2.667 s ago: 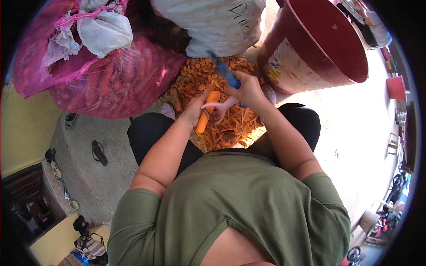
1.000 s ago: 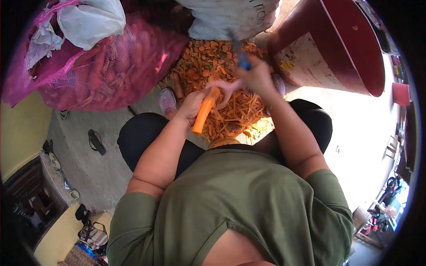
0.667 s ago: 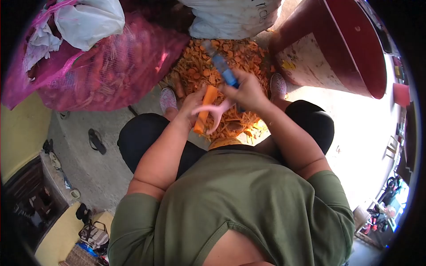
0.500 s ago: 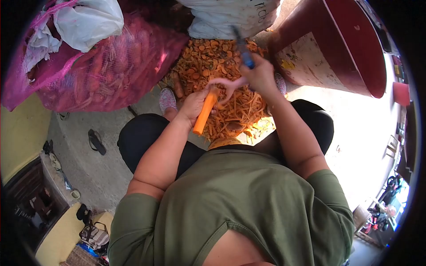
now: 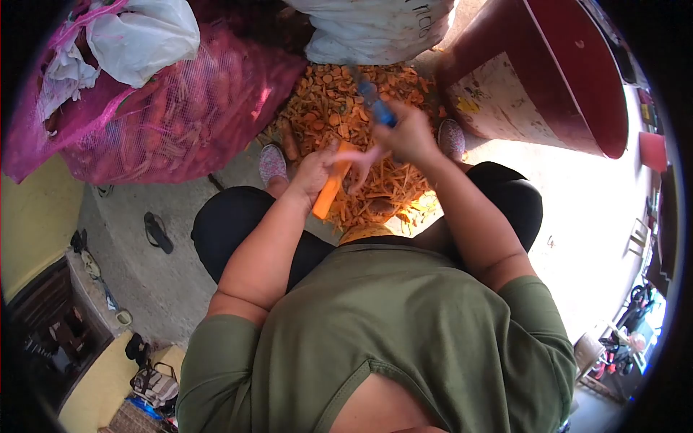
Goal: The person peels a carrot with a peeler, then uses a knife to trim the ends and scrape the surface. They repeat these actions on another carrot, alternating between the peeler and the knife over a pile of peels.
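1. Setting: a grey concrete floor [image 5: 126, 252], strongly sunlit at the right, with a yellow wall [image 5: 40, 216] at the left and a dark flip-flop [image 5: 157, 232] lying on the concrete.
2. Mesh sack [image 5: 195, 108], pink, upper left: filled with carrots, which show through the netting; white plastic [image 5: 144, 40] lies over its upper part.
3. White sack [image 5: 368, 32], top centre: bulging, marked with dark lettering; contents hidden by the opaque wall.
4. Red bucket [image 5: 462, 65], upper right: large, wide-mouthed, with a soiled pale patch outside; the inner wall is visible, the bottom is not. A smaller red container [image 5: 653, 151] stands well apart, farther right; its contents cannot be made out.
5. Heap of carrot slices and peelings [image 5: 336, 108]: spread between the patterned shoes [image 5: 273, 164], below the white sack.
6. Left hand [image 5: 314, 175]: closed around an orange peeled carrot [image 5: 330, 191], held slanted above the heap.
7. Right hand [image 5: 411, 137]: clamped on a pink peeler [image 5: 367, 154], whose forked head is at the carrot; exact blade contact is unclear. A blue-handled tool [image 5: 377, 105], its far end blurred, also projects from this hand.
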`<move>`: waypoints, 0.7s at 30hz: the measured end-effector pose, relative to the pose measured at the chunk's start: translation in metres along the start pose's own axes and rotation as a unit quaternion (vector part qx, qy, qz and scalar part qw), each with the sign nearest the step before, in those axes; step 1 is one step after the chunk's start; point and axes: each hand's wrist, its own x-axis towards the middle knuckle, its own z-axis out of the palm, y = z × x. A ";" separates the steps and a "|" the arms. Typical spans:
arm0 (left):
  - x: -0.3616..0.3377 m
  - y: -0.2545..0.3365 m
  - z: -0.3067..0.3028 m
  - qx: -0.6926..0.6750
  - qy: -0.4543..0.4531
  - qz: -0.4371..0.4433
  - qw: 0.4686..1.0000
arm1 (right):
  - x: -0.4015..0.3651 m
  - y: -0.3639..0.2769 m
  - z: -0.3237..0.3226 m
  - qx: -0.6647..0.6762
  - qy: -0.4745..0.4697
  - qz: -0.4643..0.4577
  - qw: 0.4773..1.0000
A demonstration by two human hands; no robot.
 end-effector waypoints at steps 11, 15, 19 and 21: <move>0.001 0.004 0.002 -0.041 0.019 -0.026 0.999 | -0.017 -0.010 0.014 0.070 -0.029 -0.034 0.997; 0.003 -0.005 -0.003 0.020 -0.002 0.047 0.999 | 0.000 -0.010 -0.009 0.032 0.037 0.034 0.998; 0.006 0.000 -0.014 0.011 -0.029 -0.018 0.999 | 0.019 0.002 -0.034 -0.003 0.162 0.056 0.985; 0.004 -0.002 -0.010 0.068 0.024 0.019 0.997 | 0.009 -0.001 -0.019 0.008 0.112 0.034 0.993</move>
